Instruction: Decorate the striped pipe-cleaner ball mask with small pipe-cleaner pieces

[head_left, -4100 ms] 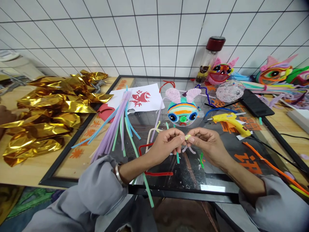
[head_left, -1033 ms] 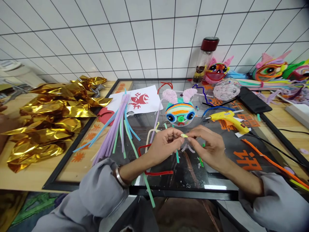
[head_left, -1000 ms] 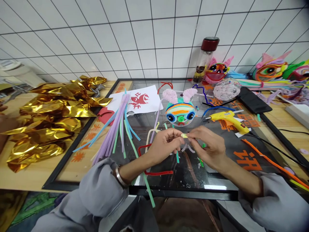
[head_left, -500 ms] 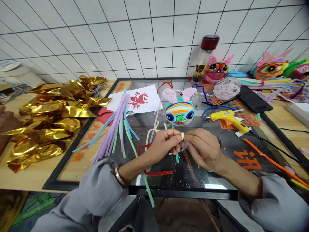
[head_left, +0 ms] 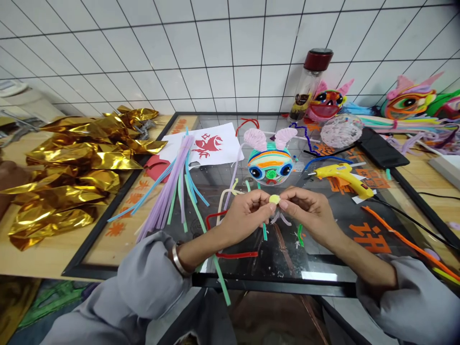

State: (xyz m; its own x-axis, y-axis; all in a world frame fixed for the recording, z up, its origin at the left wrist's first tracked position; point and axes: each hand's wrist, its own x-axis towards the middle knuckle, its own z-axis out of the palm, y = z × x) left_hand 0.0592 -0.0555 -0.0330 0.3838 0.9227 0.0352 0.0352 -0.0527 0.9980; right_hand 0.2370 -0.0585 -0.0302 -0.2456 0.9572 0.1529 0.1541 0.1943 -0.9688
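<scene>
Between my fingertips is a small pale yellow disc, seemingly a coiled pipe cleaner (head_left: 274, 199). My left hand (head_left: 251, 209) pinches its left edge, and my right hand (head_left: 305, 209) pinches the right. Just beyond my hands sits a lion-like head (head_left: 270, 165) of coloured pipe cleaners, with pink ears, big blue-ringed eyes and a green nose. A bent red pipe cleaner (head_left: 237, 255) lies by my left wrist. Below my right hand are a short green piece (head_left: 300, 235) and some pale lilac bits (head_left: 282, 219).
Purple, green and blue pipe cleaners (head_left: 172, 184) lie left over white paper (head_left: 224, 133). Crumpled gold foil (head_left: 77, 177) covers the far left, beside another person's hand (head_left: 7, 179). On the right are a yellow glue gun (head_left: 343, 178), a phone (head_left: 384, 146), a bottle (head_left: 309, 86) and more finished heads (head_left: 408, 99).
My hands have turned, and the yellow piece now shows its round flat face. My right hand has opened its grip outward slightly, uncovering the green piece. The view has shifted a little.
</scene>
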